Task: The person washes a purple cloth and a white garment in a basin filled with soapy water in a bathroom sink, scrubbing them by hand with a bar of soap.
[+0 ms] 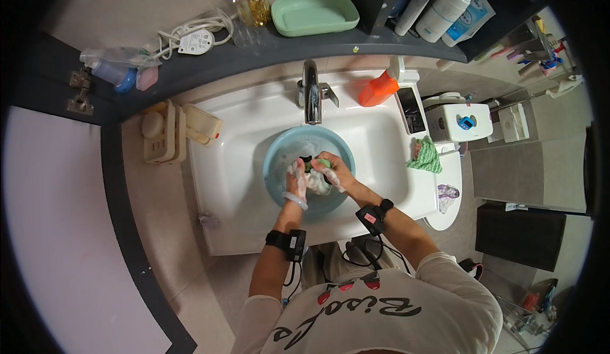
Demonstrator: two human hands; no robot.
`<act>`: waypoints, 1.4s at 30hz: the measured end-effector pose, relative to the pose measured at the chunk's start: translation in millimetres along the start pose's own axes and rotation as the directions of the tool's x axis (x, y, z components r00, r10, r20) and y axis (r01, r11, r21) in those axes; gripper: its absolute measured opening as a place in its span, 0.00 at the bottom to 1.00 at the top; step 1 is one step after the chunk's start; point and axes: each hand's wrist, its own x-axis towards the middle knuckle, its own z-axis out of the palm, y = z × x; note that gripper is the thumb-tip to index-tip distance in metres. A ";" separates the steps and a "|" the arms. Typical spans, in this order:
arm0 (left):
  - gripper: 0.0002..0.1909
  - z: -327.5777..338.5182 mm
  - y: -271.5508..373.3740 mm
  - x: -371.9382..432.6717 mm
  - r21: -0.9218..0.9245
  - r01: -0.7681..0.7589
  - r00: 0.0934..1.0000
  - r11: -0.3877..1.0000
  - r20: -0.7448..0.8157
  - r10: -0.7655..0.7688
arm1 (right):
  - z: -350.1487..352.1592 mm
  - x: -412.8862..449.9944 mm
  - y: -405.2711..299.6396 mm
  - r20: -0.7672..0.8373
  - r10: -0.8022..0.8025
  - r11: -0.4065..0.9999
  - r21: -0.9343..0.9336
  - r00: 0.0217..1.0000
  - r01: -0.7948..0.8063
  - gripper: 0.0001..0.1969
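Observation:
A light blue plastic basin (pixel 270 182) with soapy water stands in the white washbasin (pixel 391 163), below the chrome faucet (pixel 312 92). Over the basin, my left hand (pixel 296 177), foamy and with a pale bangle at its wrist, grips one side of a wet cloth item (pixel 317 182) with white, green and dark parts. My right hand (pixel 336 170) grips the other side and has a light green piece (pixel 323 163), perhaps soap or part of the cloth, at its fingertips. Suds cover parts of both hands. The lower part of the cloth item hangs between the hands.
An orange spray bottle (pixel 379 89) and a phone (pixel 411 110) lie right of the faucet. A green patterned cloth (pixel 426 156) rests on the washbasin's right edge. Beige soap boxes (pixel 162 135) sit at the left. Above runs a dark shelf with a green tray (pixel 314 15).

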 end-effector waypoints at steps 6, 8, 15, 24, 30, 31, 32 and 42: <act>0.19 -29.8 27.0 8.8 -0.026 -0.083 0.995 0.996 0.060 0.085 | -24.7 -14.4 -33.2 0.013 -0.088 0.958 -0.275 0.996 0.088 0.09; 0.18 -32.5 29.2 10.1 -0.058 -0.171 0.985 0.983 0.007 0.172 | -19.6 -18.5 -40.9 0.055 -0.112 0.938 -0.322 0.992 0.124 0.10; 0.15 -33.9 70.1 2.8 -0.287 -0.312 0.945 0.906 0.002 0.326 | -12.7 -24.1 -70.1 0.041 -0.165 0.865 -0.475 0.985 0.164 0.09; 0.13 -37.7 148.5 -15.2 -0.045 -0.477 0.822 0.878 0.330 0.464 | 26.1 -23.7 -127.6 0.368 -0.064 0.950 -0.262 0.928 0.169 0.21; 0.12 -35.9 180.3 -37.7 -0.162 -0.460 0.769 0.873 0.420 0.482 | 27.8 -21.8 -129.5 0.347 0.022 0.904 -0.407 0.938 0.129 0.15; 0.12 -36.7 179.7 -37.0 -0.173 -0.473 0.773 0.864 0.387 0.502 | 29.7 -22.2 -129.6 0.336 -0.022 0.884 -0.434 0.942 0.175 0.12; 0.11 -37.7 179.1 -36.4 -0.185 -0.487 0.778 0.854 0.354 0.520 | 31.4 -22.6 -129.4 0.325 -0.066 0.860 -0.461 0.943 0.219 0.09; 0.11 -35.9 197.1 -44.4 -0.037 -0.514 0.776 0.857 0.407 0.482 | 36.8 -20.4 -139.9 0.389 -0.184 0.952 -0.158 0.903 0.262 0.04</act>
